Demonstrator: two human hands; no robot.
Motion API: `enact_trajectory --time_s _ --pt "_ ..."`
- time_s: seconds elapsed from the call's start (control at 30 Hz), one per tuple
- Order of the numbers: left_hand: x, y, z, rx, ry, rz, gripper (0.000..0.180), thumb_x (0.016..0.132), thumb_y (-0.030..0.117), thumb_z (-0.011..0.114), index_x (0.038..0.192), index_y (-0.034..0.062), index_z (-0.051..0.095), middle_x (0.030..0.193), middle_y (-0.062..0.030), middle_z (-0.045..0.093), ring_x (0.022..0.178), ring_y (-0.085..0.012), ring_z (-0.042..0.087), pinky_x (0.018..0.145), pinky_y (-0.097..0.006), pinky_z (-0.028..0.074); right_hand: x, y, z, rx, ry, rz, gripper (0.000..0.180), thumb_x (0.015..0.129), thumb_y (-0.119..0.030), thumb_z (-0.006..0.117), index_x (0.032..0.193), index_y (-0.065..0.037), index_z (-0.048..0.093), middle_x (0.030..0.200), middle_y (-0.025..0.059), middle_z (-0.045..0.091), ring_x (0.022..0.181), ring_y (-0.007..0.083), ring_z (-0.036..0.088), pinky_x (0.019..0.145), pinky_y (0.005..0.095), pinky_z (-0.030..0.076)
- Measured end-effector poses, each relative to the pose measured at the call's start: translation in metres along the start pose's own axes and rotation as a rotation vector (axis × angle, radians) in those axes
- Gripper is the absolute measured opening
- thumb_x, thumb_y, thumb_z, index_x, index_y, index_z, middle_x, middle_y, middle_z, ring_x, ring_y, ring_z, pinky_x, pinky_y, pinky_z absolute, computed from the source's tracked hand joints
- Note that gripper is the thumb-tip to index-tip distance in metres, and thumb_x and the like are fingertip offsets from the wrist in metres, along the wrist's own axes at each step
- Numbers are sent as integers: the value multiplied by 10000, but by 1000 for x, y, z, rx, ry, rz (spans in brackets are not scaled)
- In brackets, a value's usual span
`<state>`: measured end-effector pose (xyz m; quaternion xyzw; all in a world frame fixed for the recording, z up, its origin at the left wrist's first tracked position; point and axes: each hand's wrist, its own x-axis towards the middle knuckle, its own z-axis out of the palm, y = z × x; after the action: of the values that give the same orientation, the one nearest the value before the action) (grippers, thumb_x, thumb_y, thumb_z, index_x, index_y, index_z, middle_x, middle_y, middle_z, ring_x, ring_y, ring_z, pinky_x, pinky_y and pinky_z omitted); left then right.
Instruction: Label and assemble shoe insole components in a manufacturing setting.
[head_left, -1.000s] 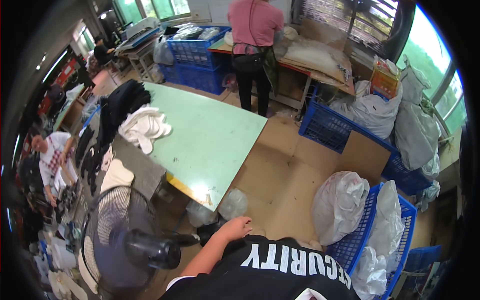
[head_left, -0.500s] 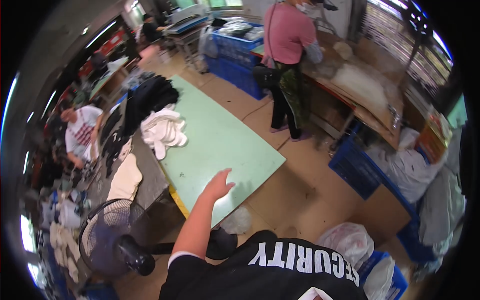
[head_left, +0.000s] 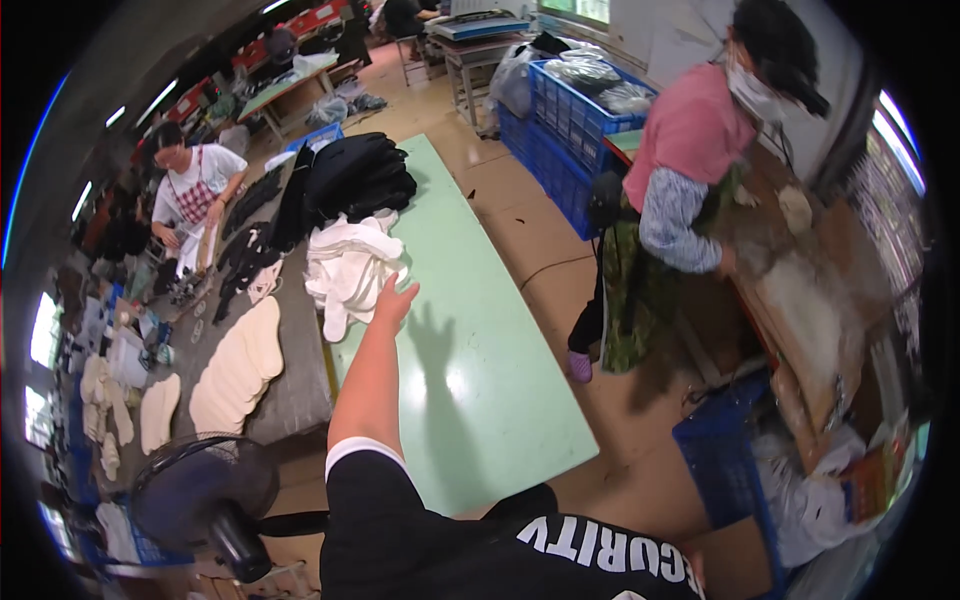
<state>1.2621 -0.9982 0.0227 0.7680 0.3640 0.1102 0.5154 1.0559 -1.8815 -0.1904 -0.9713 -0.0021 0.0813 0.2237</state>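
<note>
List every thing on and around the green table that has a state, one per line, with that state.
Left hand: open, fingers spread, reaching at the edge of the white garments.
White garments: crumpled in a loose heap on the table.
Black garments: piled at the table's far end.
Green table: near half bare.
Blue crates: stacked, filled with bagged goods.
Floor fan: upright; running or not, cannot tell.
Right hand: not in view.

Wide bare run of green table (head_left: 480, 360) to right of left hand (head_left: 393, 300), open to far edge. Left side blocked: white cloth heap (head_left: 345, 268) touching fingertips, black garment pile (head_left: 355, 178) behind it. Grey bench (head_left: 290, 390) w/ cream cut pieces (head_left: 238, 365) alongside.
</note>
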Motion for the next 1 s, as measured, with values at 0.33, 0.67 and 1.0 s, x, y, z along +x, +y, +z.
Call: enact_trajectory --time_s 0.33,0.67,1.0 --pt "97 25 4 -393 402 -338 416 784 323 637 1050 11 567 882 -81 600 684 -180 535 524 -305 402 36 -42 8 766 14 -415 164 810 -185 547 757 -33 580 679 142 607 616 255 595 555 413 452" --pt "52 -6 -37 -711 422 -157 136 730 36 653 851 13 596 772 -66 586 681 -157 565 562 -219 408 174 -229 -68 68 -443 58 277 728 -252 561 814 6 612 831 219 610 809 374 591 698 430 458" --pt "-169 -72 8 -723 278 -557 443 749 -56 577 1152 -26 396 995 -138 531 855 -230 569 699 -373 505 196 -167 -28 43 -641 -462 154 697 -168 549 716 -19 585 736 144 583 740 351 581 649 451 456"
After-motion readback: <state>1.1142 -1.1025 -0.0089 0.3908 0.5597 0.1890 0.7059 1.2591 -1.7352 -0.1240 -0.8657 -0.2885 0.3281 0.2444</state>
